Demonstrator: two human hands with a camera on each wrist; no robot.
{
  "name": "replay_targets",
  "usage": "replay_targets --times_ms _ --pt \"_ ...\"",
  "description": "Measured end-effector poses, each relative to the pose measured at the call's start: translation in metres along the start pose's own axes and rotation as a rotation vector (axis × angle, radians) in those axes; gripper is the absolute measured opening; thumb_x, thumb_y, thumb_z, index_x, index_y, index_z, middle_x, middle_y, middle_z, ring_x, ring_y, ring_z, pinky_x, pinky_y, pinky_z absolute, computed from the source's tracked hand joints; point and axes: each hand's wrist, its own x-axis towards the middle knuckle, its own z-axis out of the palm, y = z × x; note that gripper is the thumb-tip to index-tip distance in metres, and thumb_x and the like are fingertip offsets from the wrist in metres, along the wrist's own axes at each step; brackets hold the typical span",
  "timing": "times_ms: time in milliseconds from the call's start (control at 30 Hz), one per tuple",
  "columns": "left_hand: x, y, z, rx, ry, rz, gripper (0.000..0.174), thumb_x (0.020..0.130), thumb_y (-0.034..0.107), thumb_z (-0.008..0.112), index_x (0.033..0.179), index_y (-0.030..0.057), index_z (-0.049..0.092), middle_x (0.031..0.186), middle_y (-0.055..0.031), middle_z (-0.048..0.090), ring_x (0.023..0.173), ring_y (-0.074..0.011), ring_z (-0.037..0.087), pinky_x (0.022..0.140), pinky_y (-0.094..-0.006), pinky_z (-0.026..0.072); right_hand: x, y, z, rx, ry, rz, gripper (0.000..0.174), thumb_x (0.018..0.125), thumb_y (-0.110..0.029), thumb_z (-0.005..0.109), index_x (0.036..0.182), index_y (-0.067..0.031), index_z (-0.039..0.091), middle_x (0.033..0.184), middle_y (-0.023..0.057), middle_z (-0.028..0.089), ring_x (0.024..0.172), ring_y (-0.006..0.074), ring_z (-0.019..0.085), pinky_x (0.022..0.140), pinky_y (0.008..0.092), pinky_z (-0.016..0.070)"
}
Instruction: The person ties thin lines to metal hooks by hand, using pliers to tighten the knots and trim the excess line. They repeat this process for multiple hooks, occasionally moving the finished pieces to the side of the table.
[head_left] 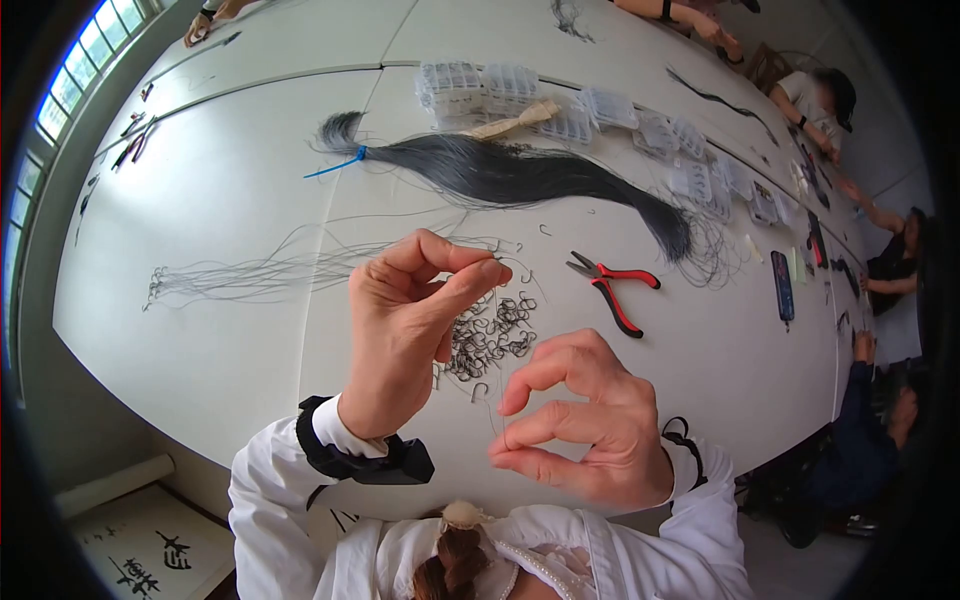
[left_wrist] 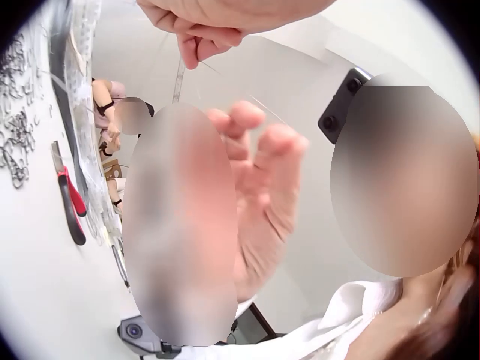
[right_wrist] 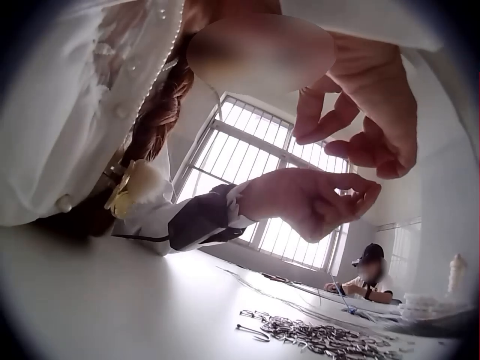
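In the head view my left hand [head_left: 400, 320] is raised over a pile of dark fish hooks [head_left: 485, 340], thumb and index finger pinching a hook, most of it hidden by the fingertips. A thin line runs down from there towards my right hand [head_left: 600, 430]. That hand's thumb and index finger come together on the line, while its other fingers stay bent and apart. The right wrist view has my left hand [right_wrist: 304, 202] just below my right hand [right_wrist: 375, 97]. Loose hooks [right_wrist: 307, 334] lie on the table beneath both.
Red-and-black pliers [head_left: 615, 285] lie right of the hooks. Lines with hooks at their ends [head_left: 240, 278] stretch out at left. A dark bundle of line [head_left: 500, 170], bound with a blue tie, lies beyond. Clear plastic boxes [head_left: 610, 108] stand behind; other people sit around the table.
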Motion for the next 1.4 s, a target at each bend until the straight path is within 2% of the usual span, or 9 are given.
replay_targets --times_ms 100,333,433,500,533,600,800,1033,1400 --pt "0.018 -0.009 -0.012 -0.046 0.075 -0.002 0.005 0.085 0.007 0.064 0.083 0.0059 0.06 0.083 -0.0056 0.067 0.043 0.0024 0.028 0.039 -0.0149 0.0224 -0.012 -0.013 0.005 0.085 -0.127 -0.15 0.016 0.066 -0.013 0.076 0.078 -0.0097 0.065 0.083 0.0005 0.061 0.084 0.021 0.057 0.072 0.0318 0.0465" --pt "0.026 -0.007 -0.018 -0.041 0.061 -0.044 0.004 0.084 0.006 0.064 0.081 0.0056 0.061 0.081 -0.0064 0.066 0.043 0.0018 0.029 0.038 -0.0152 0.0205 -0.028 -0.024 0.01 0.118 -0.125 -0.466 0.018 0.068 -0.008 0.064 0.083 0.0018 0.064 0.092 0.0132 0.064 0.092 0.0267 0.064 0.083 0.0375 0.0521" --pt "0.016 0.0 -0.012 -0.023 -0.033 -0.006 0.004 0.085 0.003 0.064 0.083 0.0021 0.06 0.082 -0.0079 0.066 0.058 -0.0048 0.053 0.052 -0.0161 0.041 -0.023 -0.02 0.025 -0.177 0.026 -0.736 0.019 0.067 -0.009 0.062 0.083 0.0017 0.062 0.083 0.0102 0.062 0.075 0.0207 0.062 0.066 0.0303 0.0528" --pt "0.009 -0.001 -0.009 0.004 -0.116 0.085 0.005 0.084 -0.002 0.063 0.085 -0.0017 0.058 0.083 -0.0097 0.066 0.081 -0.0165 0.066 0.077 -0.0255 0.0524 -0.02 -0.041 0.001 -0.368 -0.022 -0.598 0.019 0.07 -0.018 0.068 0.084 -0.0058 0.066 0.084 0.0032 0.063 0.076 0.0186 0.061 0.07 0.0316 0.0507" --pt "0.002 0.003 -0.004 0.035 -0.124 0.111 0.006 0.082 -0.006 0.064 0.084 -0.0023 0.059 0.083 -0.0102 0.066 0.079 -0.0158 0.066 0.073 -0.0259 0.0534 -0.018 -0.048 -0.013 -0.553 -0.071 -0.455 0.019 0.074 -0.027 0.074 0.086 -0.0133 0.07 0.084 -0.0038 0.064 0.078 0.0165 0.06 0.074 0.0328 0.0485" --pt "-0.009 0.003 0.003 0.079 -0.133 0.238 0.005 0.081 0.0 0.068 0.08 0.0003 0.064 0.079 -0.005 0.069 0.048 0.0035 0.044 0.04 -0.0138 0.0297 -0.013 -0.044 -0.035 -0.518 0.111 -0.351 0.027 0.073 -0.032 0.074 0.087 -0.0096 0.069 0.084 -0.0021 0.065 0.076 0.0177 0.059 0.074 0.0333 0.0475" --pt "-0.023 0.012 0.008 0.164 -0.203 0.258 0.005 0.079 -0.003 0.068 0.08 0.0006 0.064 0.078 -0.0034 0.069 0.048 0.0043 0.041 0.04 -0.0136 0.0276 0.011 0.001 -0.04 -0.235 0.198 -0.041 0.032 0.063 -0.026 0.08 0.084 -0.0049 0.069 0.083 0.0047 0.065 0.077 0.0228 0.056 0.075 0.0353 0.045" --pt "-0.025 0.012 0.009 0.175 -0.226 0.213 0.007 0.076 -0.004 0.069 0.079 0.0014 0.065 0.073 -0.0003 0.067 0.046 0.0041 0.036 0.04 -0.0148 0.0239 0.015 0.009 -0.039 -0.087 0.148 0.0 0.014 0.065 -0.004 0.076 0.077 -0.006 0.068 0.074 0.0029 0.064 0.076 0.0192 0.059 0.07 0.0296 0.0448" --pt "-0.028 0.014 0.011 0.208 -0.233 0.172 0.008 0.076 -0.004 0.069 0.079 0.0036 0.067 0.068 0.0033 0.064 0.046 0.003 0.03 0.04 -0.0172 0.021 0.019 0.005 -0.039 -0.036 0.135 0.041 0.011 0.067 -0.002 0.072 0.076 -0.0059 0.067 0.075 0.0023 0.065 0.075 0.0181 0.06 0.074 0.0293 0.0429"
